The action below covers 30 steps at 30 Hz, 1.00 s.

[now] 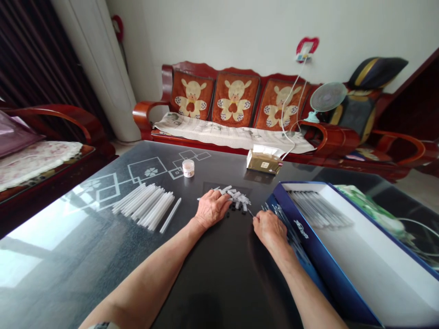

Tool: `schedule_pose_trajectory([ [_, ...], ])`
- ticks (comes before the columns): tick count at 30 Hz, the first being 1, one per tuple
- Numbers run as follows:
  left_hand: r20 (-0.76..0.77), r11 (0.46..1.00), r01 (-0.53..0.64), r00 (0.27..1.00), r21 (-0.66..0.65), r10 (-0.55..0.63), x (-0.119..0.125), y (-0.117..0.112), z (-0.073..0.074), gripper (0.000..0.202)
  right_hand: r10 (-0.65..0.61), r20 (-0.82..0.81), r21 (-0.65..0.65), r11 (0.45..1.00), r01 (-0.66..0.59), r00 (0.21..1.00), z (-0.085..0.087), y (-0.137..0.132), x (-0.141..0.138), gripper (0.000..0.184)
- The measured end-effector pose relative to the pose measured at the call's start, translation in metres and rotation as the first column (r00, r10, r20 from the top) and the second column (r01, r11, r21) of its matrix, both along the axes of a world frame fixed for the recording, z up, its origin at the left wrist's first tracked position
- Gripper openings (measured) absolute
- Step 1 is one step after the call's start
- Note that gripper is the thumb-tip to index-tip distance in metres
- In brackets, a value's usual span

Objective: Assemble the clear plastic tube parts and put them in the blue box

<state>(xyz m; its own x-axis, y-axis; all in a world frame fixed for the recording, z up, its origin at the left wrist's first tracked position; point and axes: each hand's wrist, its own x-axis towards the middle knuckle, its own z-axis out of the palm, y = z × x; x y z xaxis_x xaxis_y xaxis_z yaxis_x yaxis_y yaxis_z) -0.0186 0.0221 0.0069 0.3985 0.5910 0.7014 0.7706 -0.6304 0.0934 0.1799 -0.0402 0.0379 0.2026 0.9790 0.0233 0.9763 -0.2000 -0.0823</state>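
Note:
My left hand [213,209] rests palm down at the near left edge of a pile of small white plastic pieces [239,197]. Its fingers are curled, and what lies under them is hidden; a pale tip pokes out beside the knuckles. Several tiny black pieces [233,208] lie in front of the pile. My right hand [270,226] is closed, and a thin dark stick [251,213] sticks out from its fingertips towards the pile. Just behind and beside this hand, thin slender rods [279,212] lie in a blue tray or lid [302,251].
White translucent tubes [146,205] lie in a row at left. A small round tub [188,168] and a tissue box [264,161] stand farther back. At right, a blue-edged box [363,256] holds finished-looking slim sticks [317,209]; a green-white plastic packet [370,208] lies beyond it.

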Motion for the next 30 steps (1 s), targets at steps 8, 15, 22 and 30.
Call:
schedule_pose_trajectory([
  [8, 0.008, 1.000, -0.020, 1.000, -0.023, 0.020, 0.000, -0.002, 0.003, 0.032, 0.164, -0.661, 0.333, 0.939, 0.090, 0.732, 0.009, 0.029, 0.004, 0.018],
  [15, 0.001, 0.995, -0.080, 0.997, -0.059, 0.080, 0.000, -0.001, 0.002, 0.032, 0.305, -0.878, 0.237, 0.947, 0.219, -0.370, -0.004, 0.054, -0.035, 0.040],
  [22, 0.028, 0.994, -0.084, 0.996, -0.064, 0.086, -0.001, 0.002, -0.001, 0.028, 0.335, -0.837, 0.215, 0.928, 0.304, -0.433, -0.022, 0.057, -0.042, 0.031],
  [30, 0.030, 0.995, -0.080, 0.996, -0.067, 0.082, 0.000, 0.001, -0.002, 0.026, 0.366, -0.877, 0.289, 0.920, 0.266, -0.311, -0.034, 0.058, -0.046, 0.034],
])
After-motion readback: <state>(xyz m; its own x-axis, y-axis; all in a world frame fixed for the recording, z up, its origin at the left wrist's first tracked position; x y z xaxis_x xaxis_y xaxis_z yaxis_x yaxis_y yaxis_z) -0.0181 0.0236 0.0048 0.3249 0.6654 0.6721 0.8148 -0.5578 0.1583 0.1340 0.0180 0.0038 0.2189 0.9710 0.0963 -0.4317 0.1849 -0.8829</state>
